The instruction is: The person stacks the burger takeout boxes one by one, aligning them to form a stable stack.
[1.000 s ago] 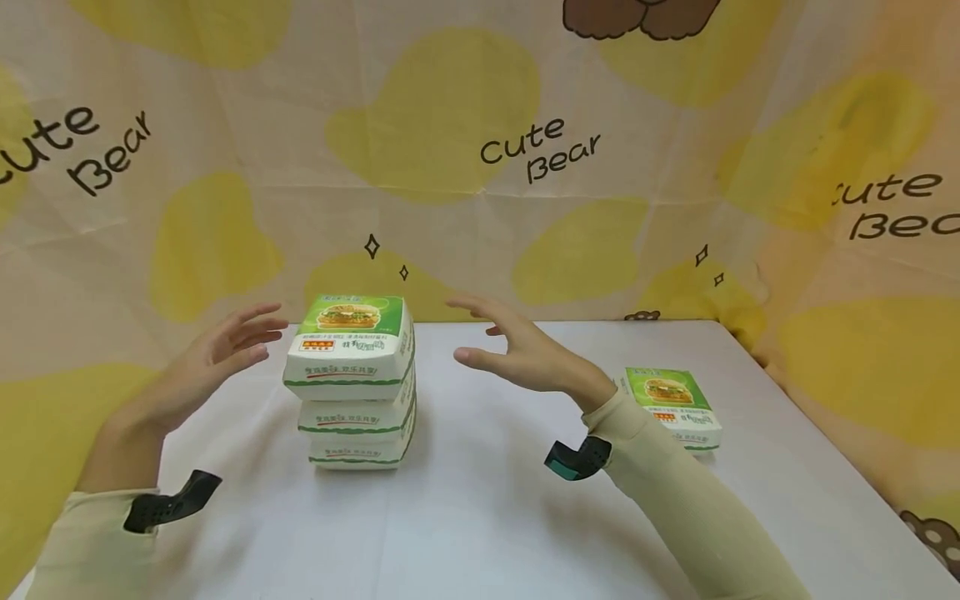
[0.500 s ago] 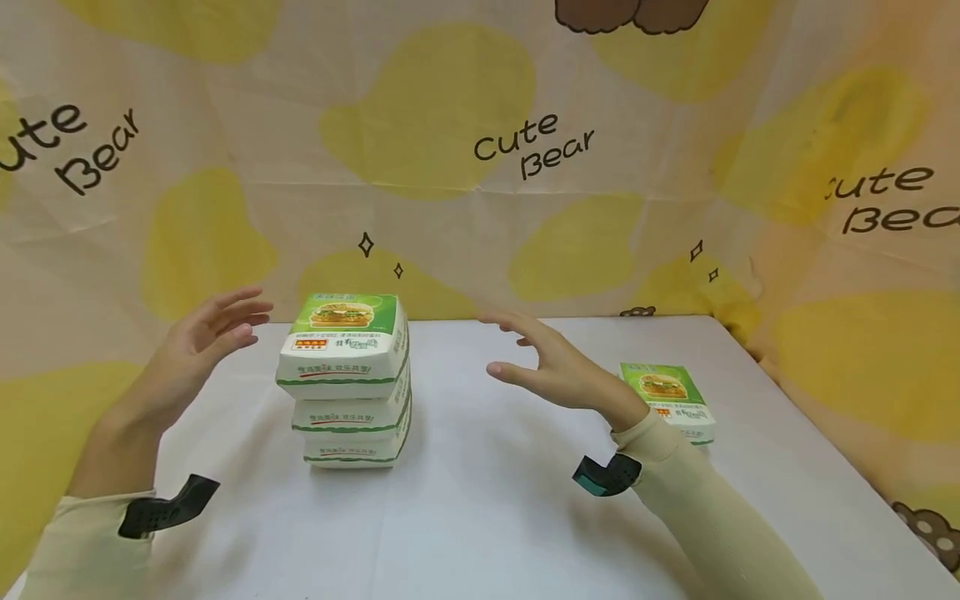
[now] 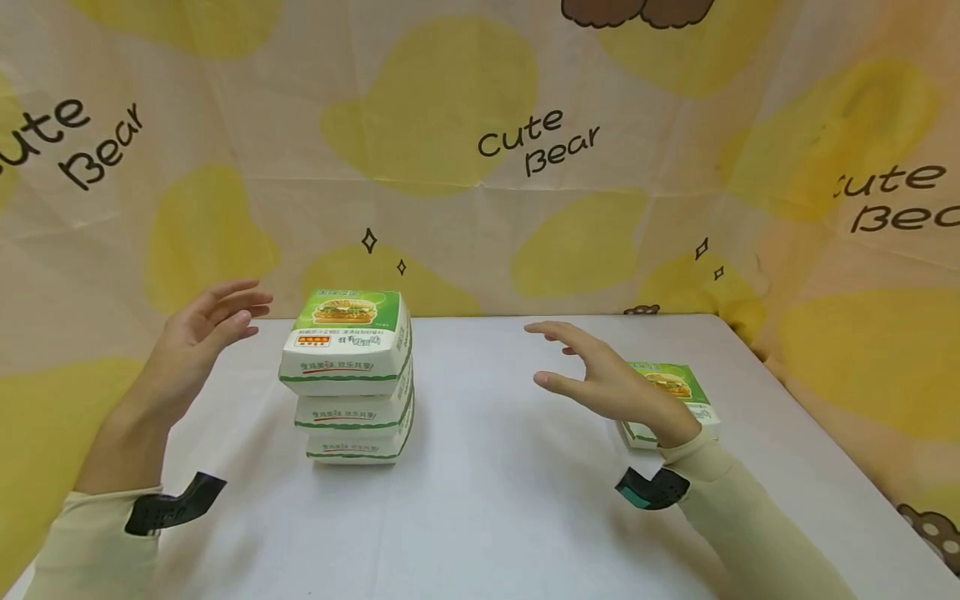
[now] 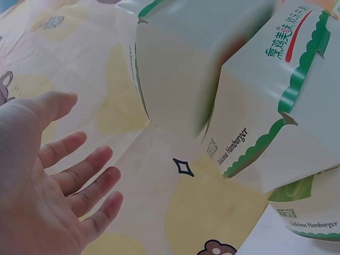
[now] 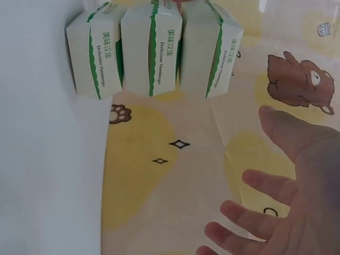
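Note:
Three white-and-green hamburger boxes stand stacked, the top box (image 3: 345, 333) showing a burger picture on its lid. My left hand (image 3: 198, 342) hovers just left of the stack, fingers spread and holding nothing. In the left wrist view a gap separates this hand (image 4: 58, 180) from the stacked boxes (image 4: 249, 122). My right hand (image 3: 607, 375) is raised over the table with thumb and fingers apart, nothing in it. It overlaps a single hamburger box (image 3: 686, 382) on the right, hiding part of it. The right wrist view has the empty right hand (image 5: 281, 196) away from the stack (image 5: 151, 50).
A white table (image 3: 465, 517) carries the boxes. Behind it hangs a cream-and-yellow cloth (image 3: 435, 108) printed with "Cute Bear", which also runs along the right side. Each sleeve bears a black wrist device, such as the left strap (image 3: 174, 504).
My right hand has moved right, away from the stack and in front of the single box. The left hand has shifted slightly left from the stack. The boxes have stayed put.

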The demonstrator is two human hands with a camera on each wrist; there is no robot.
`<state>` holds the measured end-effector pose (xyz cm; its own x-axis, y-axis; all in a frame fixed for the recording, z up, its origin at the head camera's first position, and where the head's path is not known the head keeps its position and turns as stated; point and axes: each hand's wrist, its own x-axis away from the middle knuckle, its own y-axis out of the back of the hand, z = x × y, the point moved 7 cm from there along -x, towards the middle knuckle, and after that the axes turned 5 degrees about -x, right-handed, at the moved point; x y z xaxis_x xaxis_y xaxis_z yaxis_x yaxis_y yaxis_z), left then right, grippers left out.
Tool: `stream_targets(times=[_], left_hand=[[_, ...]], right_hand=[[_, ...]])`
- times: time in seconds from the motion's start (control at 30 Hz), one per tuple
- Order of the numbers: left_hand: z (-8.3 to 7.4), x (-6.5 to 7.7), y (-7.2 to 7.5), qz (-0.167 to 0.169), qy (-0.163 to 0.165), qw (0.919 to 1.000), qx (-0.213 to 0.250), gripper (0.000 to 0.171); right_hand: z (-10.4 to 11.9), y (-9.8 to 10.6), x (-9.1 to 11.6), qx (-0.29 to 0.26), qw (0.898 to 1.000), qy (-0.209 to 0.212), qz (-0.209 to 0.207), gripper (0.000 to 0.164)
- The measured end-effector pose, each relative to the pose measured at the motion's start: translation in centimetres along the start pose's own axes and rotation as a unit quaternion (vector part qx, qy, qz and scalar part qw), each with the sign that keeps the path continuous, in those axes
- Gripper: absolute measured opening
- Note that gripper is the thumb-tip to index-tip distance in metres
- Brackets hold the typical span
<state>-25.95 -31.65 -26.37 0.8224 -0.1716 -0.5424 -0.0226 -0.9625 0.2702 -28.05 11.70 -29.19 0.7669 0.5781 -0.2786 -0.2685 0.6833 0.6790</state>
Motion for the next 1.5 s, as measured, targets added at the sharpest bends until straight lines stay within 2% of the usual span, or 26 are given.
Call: stream_targets(times=[0.43, 0.67, 0.93, 1.0, 1.13, 1.3, 1.5], left_hand=[[-0.8, 0.1, -0.4, 0.004, -0.013, 0.9999, 0.001, 0.043], [-1.4, 0.1, -0.8, 0.007, -0.007, 0.9994, -0.033, 0.044], [-2.1, 0.2, -1.2, 0.02, -0.017, 0.9991, -0.034, 0.045], [-2.2, 0.3, -1.3, 0.024, -0.018, 0.9989, -0.037, 0.046], [-2.1, 0.5, -1.3, 0.023, -0.012, 0.9971, -0.072, 0.046], [-2.2, 0.6, -1.6, 0.027, -0.007, 0.9969, -0.074, 0.047], [-2.4, 0.3, -2.1, 0.037, -0.014, 0.9971, -0.066, 0.048]], right_hand=[[-2.3, 2.2, 2.0, 0.026, 0.999, -0.037, -0.015, 0.062], [-3.7, 3.4, 3.3, 0.038, 0.998, -0.049, -0.026, 0.06], [-5.5, 5.1, 4.9, 0.058, 0.995, -0.067, -0.037, 0.06], [-5.9, 5.4, 5.0, 0.061, 0.995, -0.069, -0.032, 0.061], [-6.6, 5.9, 5.1, 0.067, 0.995, -0.077, -0.015, 0.062], [-7.4, 7.0, 5.8, 0.068, 0.992, -0.109, 0.006, 0.065], [-9.0, 8.0, 6.9, 0.077, 0.985, -0.149, 0.04, 0.085]])
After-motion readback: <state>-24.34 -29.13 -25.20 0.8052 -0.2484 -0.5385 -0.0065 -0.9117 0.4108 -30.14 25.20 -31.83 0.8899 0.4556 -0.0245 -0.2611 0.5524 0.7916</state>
